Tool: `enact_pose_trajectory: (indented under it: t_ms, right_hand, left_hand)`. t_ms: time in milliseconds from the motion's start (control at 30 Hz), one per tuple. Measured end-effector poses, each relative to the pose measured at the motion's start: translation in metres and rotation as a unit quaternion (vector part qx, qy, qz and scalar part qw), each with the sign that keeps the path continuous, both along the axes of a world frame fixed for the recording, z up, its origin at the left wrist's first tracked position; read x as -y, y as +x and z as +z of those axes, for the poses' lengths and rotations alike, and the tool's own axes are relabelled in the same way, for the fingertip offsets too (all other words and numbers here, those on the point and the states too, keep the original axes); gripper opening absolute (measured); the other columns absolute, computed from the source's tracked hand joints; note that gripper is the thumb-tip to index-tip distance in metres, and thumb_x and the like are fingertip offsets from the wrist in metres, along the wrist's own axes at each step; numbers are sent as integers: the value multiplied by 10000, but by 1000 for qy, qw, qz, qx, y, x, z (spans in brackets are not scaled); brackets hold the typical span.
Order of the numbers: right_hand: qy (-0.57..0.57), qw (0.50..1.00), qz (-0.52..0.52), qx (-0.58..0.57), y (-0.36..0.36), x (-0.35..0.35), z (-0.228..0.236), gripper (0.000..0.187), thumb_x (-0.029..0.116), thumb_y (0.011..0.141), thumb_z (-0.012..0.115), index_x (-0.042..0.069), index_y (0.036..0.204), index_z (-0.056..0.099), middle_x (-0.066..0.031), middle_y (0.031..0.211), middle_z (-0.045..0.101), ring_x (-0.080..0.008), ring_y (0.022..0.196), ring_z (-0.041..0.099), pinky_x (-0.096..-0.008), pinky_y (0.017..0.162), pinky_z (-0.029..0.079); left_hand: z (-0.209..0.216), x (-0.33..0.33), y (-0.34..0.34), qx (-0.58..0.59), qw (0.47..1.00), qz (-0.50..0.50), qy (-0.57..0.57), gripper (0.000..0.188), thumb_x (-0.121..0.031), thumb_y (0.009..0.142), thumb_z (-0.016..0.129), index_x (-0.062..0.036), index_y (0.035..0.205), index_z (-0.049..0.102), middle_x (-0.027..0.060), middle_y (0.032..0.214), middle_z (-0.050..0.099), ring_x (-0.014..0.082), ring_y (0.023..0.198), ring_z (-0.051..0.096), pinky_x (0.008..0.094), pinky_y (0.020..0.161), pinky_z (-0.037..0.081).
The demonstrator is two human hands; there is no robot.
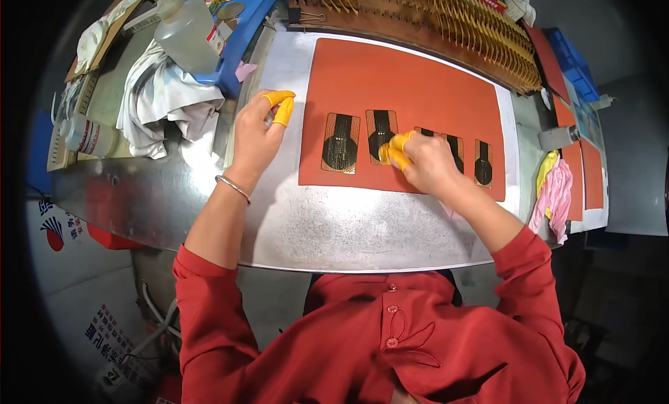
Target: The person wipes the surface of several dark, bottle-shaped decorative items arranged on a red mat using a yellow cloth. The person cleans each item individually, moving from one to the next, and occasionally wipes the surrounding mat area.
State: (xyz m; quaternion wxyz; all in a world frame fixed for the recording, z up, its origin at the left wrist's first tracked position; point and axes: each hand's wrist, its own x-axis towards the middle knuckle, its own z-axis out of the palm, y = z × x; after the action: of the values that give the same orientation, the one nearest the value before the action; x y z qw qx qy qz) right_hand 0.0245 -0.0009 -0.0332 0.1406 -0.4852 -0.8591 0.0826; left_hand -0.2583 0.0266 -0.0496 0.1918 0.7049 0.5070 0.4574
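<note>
Several thin rectangular pieces lie in a row on an orange-red mat (411,76), each with a black keyhole-shaped area and a copper-coloured patterned border. My right hand (428,160), in yellow finger cots, is at the lower right of the second piece (381,125). Its fingers are pressed together; whatever is between them is hidden. Partly behind this hand are two more pieces, and a narrower piece (483,163) lies right of it. The leftmost piece (340,145) is untouched. Near the mat's left edge my left hand (259,128) brings its yellow-covered thumb and index tips together, with nothing visible between them.
A long rack of upright golden strips (446,20) runs along the back. At left are a blue tray (237,41), a clear bottle (188,38) and a white cloth (164,101). Pink cloth (554,195) hangs at the right edge of the metal table (348,230).
</note>
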Motion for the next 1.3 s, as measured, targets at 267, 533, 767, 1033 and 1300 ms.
enact_pose_trajectory:
  t_ms: [267, 533, 767, 1033, 1300]
  right_hand:
    - [16, 1000, 24, 11, 1, -6, -4, 126, 163, 765, 656, 64, 842, 644, -140, 724, 602, -298, 636, 611, -393, 567, 488]
    - [27, 997, 77, 7, -2, 0, 2, 75, 139, 763, 649, 67, 779, 636, -103, 648, 576, -265, 556, 584, -374, 487, 470]
    - [21, 996, 74, 42, -2, -10, 5, 68, 129, 779, 639, 71, 813, 646, -84, 684, 592, -248, 576, 591, -375, 511, 474]
    - [35, 999, 35, -10, -10, -40, 0, 116, 145, 773, 637, 50, 839, 639, -140, 744, 613, -320, 662, 602, -402, 598, 488]
    - [-32, 995, 85, 40, -4, -26, 1, 100, 132, 767, 631, 75, 847, 650, -117, 747, 619, -281, 674, 613, -391, 589, 497]
  left_hand:
    - [-4, -2, 3, 25, 999, -19, 13, 122, -41, 805, 593, 12, 907, 633, 80, 815, 594, 176, 638, 534, 279, 581, 430]
    - [-7, -2, 4, 27, 999, -20, 22, 121, -45, 812, 592, 14, 911, 629, 85, 821, 590, 182, 644, 537, 277, 586, 434]
    - [-7, -5, 4, 23, 999, -19, 24, 126, -44, 812, 593, 9, 918, 637, 81, 823, 591, 174, 650, 539, 271, 590, 435]
    - [0, -3, 6, 3, 999, -30, -30, 138, -21, 825, 561, 19, 938, 630, 81, 851, 617, 144, 697, 551, 239, 632, 428]
    - [-5, -4, 4, 35, 999, -25, 3, 125, -30, 806, 590, 15, 914, 633, 87, 800, 583, 164, 636, 522, 270, 580, 421]
